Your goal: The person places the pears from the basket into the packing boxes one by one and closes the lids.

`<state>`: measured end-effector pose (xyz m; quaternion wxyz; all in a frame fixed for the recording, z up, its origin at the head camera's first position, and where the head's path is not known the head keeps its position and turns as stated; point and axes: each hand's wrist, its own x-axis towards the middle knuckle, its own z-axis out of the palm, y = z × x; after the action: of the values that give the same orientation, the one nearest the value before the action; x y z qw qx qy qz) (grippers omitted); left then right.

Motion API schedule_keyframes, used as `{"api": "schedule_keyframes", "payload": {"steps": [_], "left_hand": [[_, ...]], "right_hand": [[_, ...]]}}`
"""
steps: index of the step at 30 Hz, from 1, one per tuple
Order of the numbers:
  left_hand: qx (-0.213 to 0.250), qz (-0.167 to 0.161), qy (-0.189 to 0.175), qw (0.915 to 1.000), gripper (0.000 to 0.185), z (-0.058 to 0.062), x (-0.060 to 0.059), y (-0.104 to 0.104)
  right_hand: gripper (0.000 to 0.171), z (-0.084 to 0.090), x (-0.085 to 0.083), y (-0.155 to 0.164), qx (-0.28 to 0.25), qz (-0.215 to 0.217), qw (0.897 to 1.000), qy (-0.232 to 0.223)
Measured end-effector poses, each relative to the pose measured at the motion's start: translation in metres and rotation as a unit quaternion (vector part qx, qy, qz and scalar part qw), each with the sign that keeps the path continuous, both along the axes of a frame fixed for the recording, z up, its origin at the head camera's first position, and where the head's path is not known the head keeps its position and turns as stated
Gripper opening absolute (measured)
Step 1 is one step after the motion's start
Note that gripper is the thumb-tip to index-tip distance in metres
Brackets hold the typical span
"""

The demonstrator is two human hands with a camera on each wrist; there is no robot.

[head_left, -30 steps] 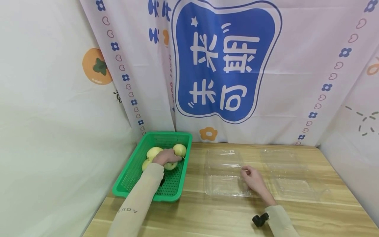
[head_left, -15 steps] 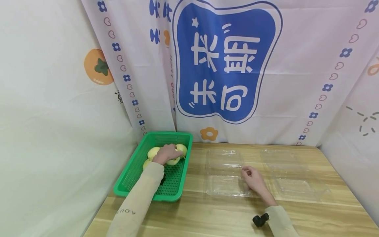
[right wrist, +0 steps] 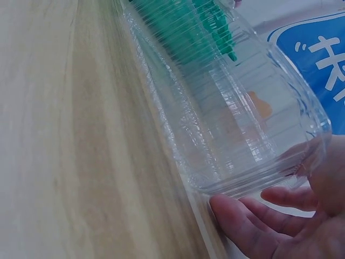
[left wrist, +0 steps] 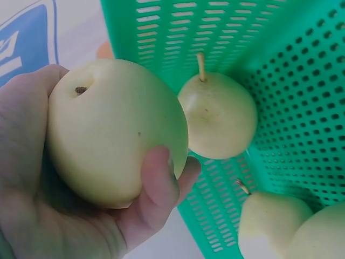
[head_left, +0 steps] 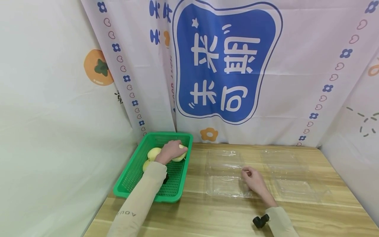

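My left hand (head_left: 171, 151) is over the far right part of a green perforated basket (head_left: 117, 189). In the left wrist view its fingers and thumb curl round a pale yellow pear (left wrist: 116, 132), whose stem end faces up. Below it in the basket lie more pears, one with an upright stem (left wrist: 218, 116) and others (left wrist: 269, 224) nearer the frame's lower edge. My right hand (head_left: 255, 181) is at the right edge of a clear plastic container (head_left: 226, 187), its bent fingers holding the rim (right wrist: 253, 186). One finger shows through the plastic.
A second clear container (head_left: 293, 186), with its lid part laid open behind, stands to the right on the wooden table (head_left: 216, 217). A printed cloth (head_left: 296, 82) hangs along the table's back edge. A pale wall cloth (head_left: 59, 131) borders the left side.
My left hand has shifted a little right and away from me inside the basket, closing round a pear. The right hand and both containers have stayed in place.
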<state>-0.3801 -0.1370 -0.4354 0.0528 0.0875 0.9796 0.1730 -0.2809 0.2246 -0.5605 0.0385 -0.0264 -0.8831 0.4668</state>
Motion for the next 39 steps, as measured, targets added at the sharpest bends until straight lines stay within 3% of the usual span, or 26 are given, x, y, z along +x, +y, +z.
{"api": "schedule_keyframes", "payload": {"steps": [7,13,21,28,39], "left_hand": [[-0.01,-0.016,0.021,0.9996,0.046,0.007,0.004,0.008],[-0.019,-0.016,0.039,0.9989,0.052,0.011,0.007,0.012],[-0.011,-0.016,0.054,0.9984,0.052,0.016,0.012,0.021],[-0.002,-0.031,0.077,0.9965,0.041,0.023,0.016,0.034],[0.012,-0.035,0.083,0.9958,0.039,0.033,0.022,0.05]], "right_hand": [[0.033,-0.001,0.001,0.001,-0.003,0.003,1.0,0.004],[0.034,-0.003,0.002,0.003,0.002,0.004,1.0,-0.003],[0.036,-0.003,0.003,0.004,-0.006,0.004,1.0,-0.011],[0.035,-0.003,0.001,0.0,-0.02,0.001,1.0,-0.009],[0.033,-0.005,0.0,-0.003,-0.023,0.002,1.0,-0.005]]}}
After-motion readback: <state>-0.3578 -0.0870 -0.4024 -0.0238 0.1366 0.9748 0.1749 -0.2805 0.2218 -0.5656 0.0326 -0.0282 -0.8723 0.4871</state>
